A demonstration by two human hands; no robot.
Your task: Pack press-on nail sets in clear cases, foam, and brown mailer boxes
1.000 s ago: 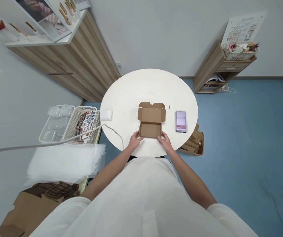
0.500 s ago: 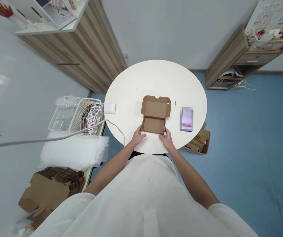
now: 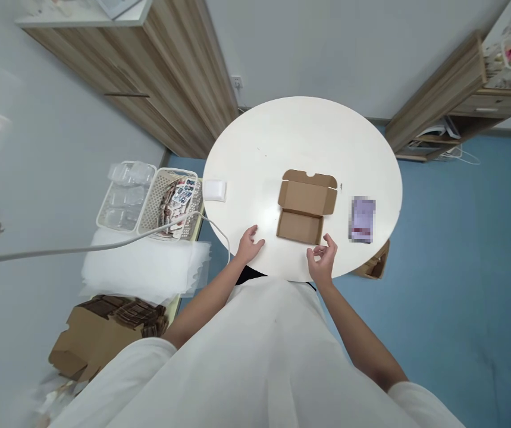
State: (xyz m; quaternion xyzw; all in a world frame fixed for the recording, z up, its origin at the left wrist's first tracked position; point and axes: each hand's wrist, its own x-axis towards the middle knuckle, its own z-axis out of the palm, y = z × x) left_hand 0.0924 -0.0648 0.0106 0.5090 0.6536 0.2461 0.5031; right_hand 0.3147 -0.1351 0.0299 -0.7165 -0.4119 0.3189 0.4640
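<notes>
A brown cardboard box [image 3: 300, 227] lies on the white round table [image 3: 255, 172], its lid folded back toward the far side and its inside bare. My left hand [image 3: 248, 245] is to the left of the box, apart from it, with thumb and fingers spread and nothing in them. Close to the box's near right corner, my right hand [image 3: 322, 260] has its fingers curled but apart, with nothing seen between them. A purple, pixel-blurred flat item [image 3: 363, 220] rests to the right of the box.
At the table's left edge sits a small white packet [image 3: 215, 190]. Two baskets, one with clear plastic pieces [image 3: 125, 196] and one with printed cards [image 3: 177, 202], stand left, above white sheets [image 3: 143, 261] and flat cardboard [image 3: 99, 339]. A cable [image 3: 148, 233] reaches the table.
Both hands have let go of the box and moved apart from it. The box stays open on the table. The whole view has shifted, so the table appears farther right.
</notes>
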